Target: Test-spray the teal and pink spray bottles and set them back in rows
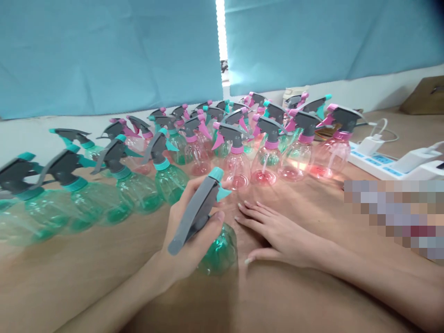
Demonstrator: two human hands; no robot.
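Observation:
My left hand (189, 236) is closed around the neck of a green spray bottle (222, 252) with a grey and teal trigger head. The bottle is at the front middle of the table, and the hand hides its neck. To its right my right hand (277, 233) lies with fingers stretched out, palm down over the tabletop, holding nothing. Green spray bottles (140, 192) stand in a row on the left. Beyond my right hand are pink spray bottles (237, 169) with grey and pink heads. Behind these, more bottles of both colours are crowded together and partly hide one another.
A white power strip (381, 162) with chargers and cables lies at the right on the brown table (104, 273). A brown bag (425, 97) sits at the far right. Blue blinds (114, 55) hang behind the bottles. A patch at the right is blurred out.

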